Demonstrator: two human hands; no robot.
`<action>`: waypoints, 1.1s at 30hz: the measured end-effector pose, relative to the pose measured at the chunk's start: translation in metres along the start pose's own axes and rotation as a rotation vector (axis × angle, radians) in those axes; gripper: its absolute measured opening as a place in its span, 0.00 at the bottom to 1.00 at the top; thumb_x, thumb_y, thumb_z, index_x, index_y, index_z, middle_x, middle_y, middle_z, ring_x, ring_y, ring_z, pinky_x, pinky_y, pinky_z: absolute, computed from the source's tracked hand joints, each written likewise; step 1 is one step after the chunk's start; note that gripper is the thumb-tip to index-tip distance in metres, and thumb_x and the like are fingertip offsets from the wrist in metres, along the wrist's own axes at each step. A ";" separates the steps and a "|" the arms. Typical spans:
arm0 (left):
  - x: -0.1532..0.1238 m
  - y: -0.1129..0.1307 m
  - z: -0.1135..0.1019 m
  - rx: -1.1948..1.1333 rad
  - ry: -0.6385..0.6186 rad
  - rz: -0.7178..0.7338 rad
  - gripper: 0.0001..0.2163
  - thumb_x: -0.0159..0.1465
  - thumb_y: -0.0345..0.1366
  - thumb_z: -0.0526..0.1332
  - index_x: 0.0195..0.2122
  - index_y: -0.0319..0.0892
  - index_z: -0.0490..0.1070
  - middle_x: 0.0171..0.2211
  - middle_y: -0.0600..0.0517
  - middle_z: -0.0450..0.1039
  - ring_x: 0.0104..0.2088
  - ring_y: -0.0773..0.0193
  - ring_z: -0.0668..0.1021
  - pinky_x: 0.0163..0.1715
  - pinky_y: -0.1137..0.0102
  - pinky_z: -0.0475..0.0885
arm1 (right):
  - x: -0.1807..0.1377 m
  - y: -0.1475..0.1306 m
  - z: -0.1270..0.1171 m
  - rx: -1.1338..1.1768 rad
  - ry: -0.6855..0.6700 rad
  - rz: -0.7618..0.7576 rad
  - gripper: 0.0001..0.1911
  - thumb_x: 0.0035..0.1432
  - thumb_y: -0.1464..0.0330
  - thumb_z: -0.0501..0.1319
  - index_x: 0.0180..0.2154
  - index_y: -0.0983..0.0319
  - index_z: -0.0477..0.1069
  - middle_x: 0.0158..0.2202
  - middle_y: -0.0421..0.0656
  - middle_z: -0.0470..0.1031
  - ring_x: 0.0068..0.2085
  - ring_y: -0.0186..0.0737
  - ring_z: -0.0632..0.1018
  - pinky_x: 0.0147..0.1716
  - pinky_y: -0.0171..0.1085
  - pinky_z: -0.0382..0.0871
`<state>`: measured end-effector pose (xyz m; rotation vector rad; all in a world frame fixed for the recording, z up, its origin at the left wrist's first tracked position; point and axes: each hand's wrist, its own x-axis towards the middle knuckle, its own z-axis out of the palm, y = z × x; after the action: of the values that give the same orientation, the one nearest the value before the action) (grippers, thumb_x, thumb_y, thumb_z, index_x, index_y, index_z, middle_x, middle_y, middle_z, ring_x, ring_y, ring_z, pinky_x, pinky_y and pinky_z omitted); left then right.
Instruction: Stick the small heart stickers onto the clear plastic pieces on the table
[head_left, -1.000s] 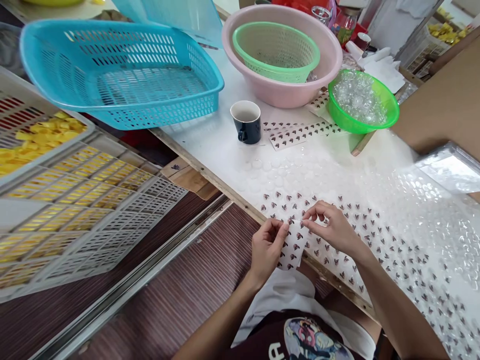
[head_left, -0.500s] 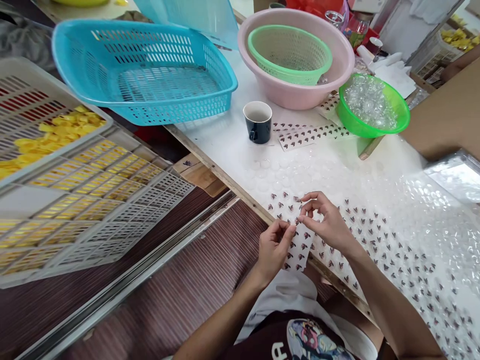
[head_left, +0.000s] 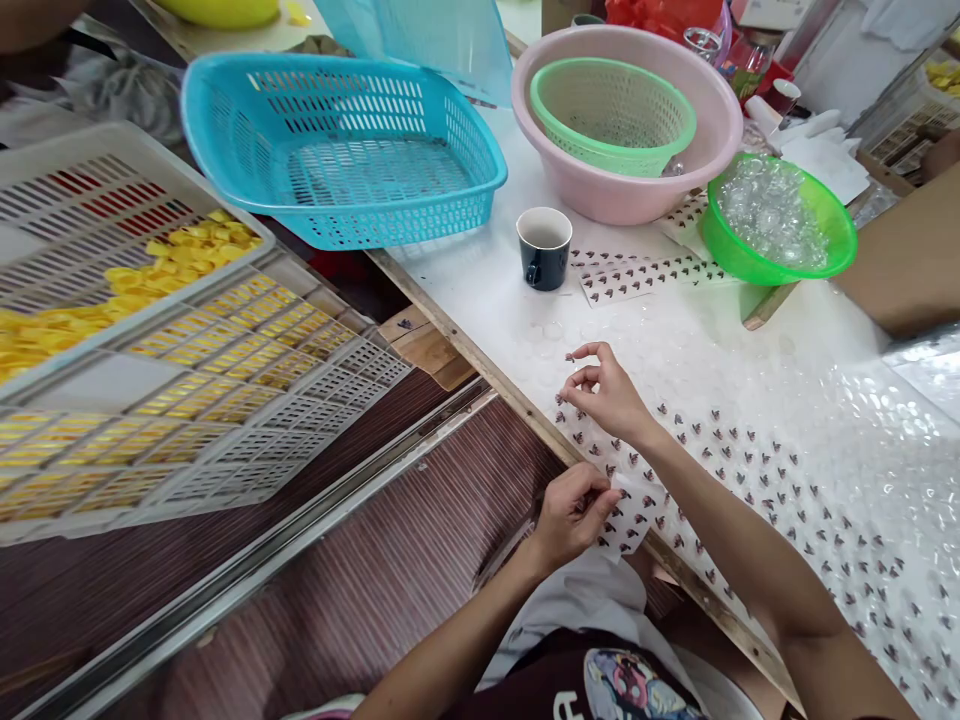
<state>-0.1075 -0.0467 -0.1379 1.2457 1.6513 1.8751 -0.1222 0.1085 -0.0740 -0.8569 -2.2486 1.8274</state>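
Observation:
My left hand (head_left: 574, 512) pinches a white sheet of small dark stickers (head_left: 628, 515) by its upper corner, at the table's front edge. Farther in, my right hand (head_left: 606, 390) hovers over the tabletop, thumb and fingers drawn together. One small dark sticker (head_left: 570, 357) shows at its outstretched fingertip, and another dark mark is by the thumb tip. Clear round plastic pieces (head_left: 544, 330) lie in rows under and beyond this hand. Many of those to the right bear the same dark sticker (head_left: 765, 476).
A dark mug (head_left: 544, 262) stands near more sticker sheets (head_left: 626, 283). Behind are a blue basket (head_left: 390, 215), a pink basin (head_left: 622, 200) holding a green colander (head_left: 615, 155), and a green bowl (head_left: 731, 250) of clear pieces. At left is a white crate (head_left: 247, 235) of yellow parts.
My right hand has moved away from the sticker sheet, up and left over the clear pieces. My left hand with the sheet has shifted down and right. The whole view has swung slightly.

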 end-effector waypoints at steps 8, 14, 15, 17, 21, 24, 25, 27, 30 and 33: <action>-0.003 -0.007 0.000 -0.012 -0.004 0.066 0.10 0.69 0.36 0.59 0.30 0.42 0.65 0.24 0.53 0.67 0.25 0.67 0.69 0.27 0.72 0.66 | 0.021 0.005 0.018 -0.171 -0.057 0.000 0.20 0.50 0.72 0.60 0.44 0.56 0.56 0.27 0.31 0.75 0.25 0.35 0.69 0.31 0.36 0.60; -0.004 -0.008 0.000 -0.013 -0.008 0.082 0.10 0.69 0.36 0.58 0.30 0.42 0.65 0.23 0.54 0.66 0.25 0.67 0.69 0.26 0.72 0.65 | 0.028 0.013 0.027 -0.357 -0.055 -0.069 0.21 0.52 0.75 0.59 0.46 0.56 0.56 0.29 0.32 0.75 0.28 0.36 0.73 0.39 0.38 0.61; -0.004 -0.008 0.000 -0.012 -0.009 0.077 0.10 0.69 0.36 0.58 0.30 0.42 0.65 0.23 0.54 0.66 0.24 0.67 0.69 0.26 0.72 0.65 | 0.029 0.014 0.029 -0.413 -0.048 -0.097 0.21 0.52 0.76 0.59 0.46 0.57 0.57 0.29 0.32 0.75 0.30 0.36 0.74 0.42 0.39 0.61; -0.004 -0.008 -0.001 -0.011 -0.014 0.065 0.10 0.69 0.36 0.58 0.30 0.42 0.65 0.23 0.54 0.66 0.25 0.66 0.69 0.27 0.72 0.65 | 0.030 0.015 0.031 -0.532 -0.040 -0.157 0.21 0.53 0.77 0.58 0.48 0.58 0.57 0.29 0.33 0.75 0.34 0.39 0.76 0.47 0.42 0.58; -0.004 -0.007 -0.001 0.004 -0.022 0.067 0.09 0.69 0.35 0.58 0.31 0.42 0.66 0.24 0.53 0.68 0.25 0.66 0.71 0.27 0.71 0.66 | 0.025 0.014 0.035 -0.722 -0.048 -0.261 0.21 0.56 0.77 0.58 0.51 0.60 0.59 0.34 0.40 0.76 0.39 0.44 0.76 0.46 0.42 0.55; -0.005 -0.008 -0.001 0.025 -0.026 0.054 0.09 0.69 0.36 0.57 0.30 0.42 0.66 0.23 0.53 0.68 0.25 0.66 0.70 0.27 0.71 0.66 | 0.021 0.012 0.033 -0.776 -0.025 -0.292 0.20 0.56 0.76 0.60 0.51 0.61 0.62 0.39 0.46 0.75 0.42 0.47 0.75 0.45 0.43 0.55; -0.005 -0.008 -0.001 0.024 -0.027 0.049 0.10 0.69 0.37 0.57 0.30 0.42 0.66 0.23 0.53 0.68 0.25 0.65 0.71 0.27 0.71 0.66 | 0.019 0.011 0.031 -0.769 -0.015 -0.289 0.19 0.56 0.76 0.60 0.50 0.61 0.63 0.40 0.46 0.75 0.42 0.47 0.75 0.45 0.43 0.55; -0.006 -0.010 0.000 0.010 -0.026 0.049 0.10 0.69 0.37 0.58 0.30 0.42 0.66 0.23 0.52 0.68 0.25 0.65 0.71 0.27 0.71 0.66 | 0.018 0.009 0.025 -0.723 0.019 -0.271 0.14 0.58 0.74 0.60 0.46 0.60 0.65 0.39 0.45 0.75 0.43 0.47 0.75 0.45 0.43 0.56; -0.007 -0.012 0.002 -0.014 -0.016 0.064 0.09 0.69 0.36 0.58 0.30 0.42 0.66 0.23 0.53 0.67 0.25 0.65 0.71 0.27 0.71 0.66 | 0.020 0.006 0.014 -0.607 0.100 -0.246 0.03 0.61 0.70 0.59 0.39 0.59 0.68 0.38 0.44 0.74 0.41 0.44 0.74 0.44 0.43 0.59; -0.006 -0.011 0.002 -0.018 -0.002 0.076 0.09 0.68 0.35 0.59 0.30 0.42 0.66 0.23 0.53 0.67 0.25 0.66 0.70 0.27 0.71 0.66 | 0.026 0.005 0.007 -0.460 0.097 -0.183 0.04 0.61 0.67 0.59 0.33 0.59 0.70 0.36 0.42 0.76 0.34 0.39 0.73 0.39 0.41 0.63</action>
<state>-0.1056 -0.0466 -0.1508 1.3191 1.6037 1.9283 -0.1452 0.1162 -0.0870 -0.7441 -2.6241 1.1835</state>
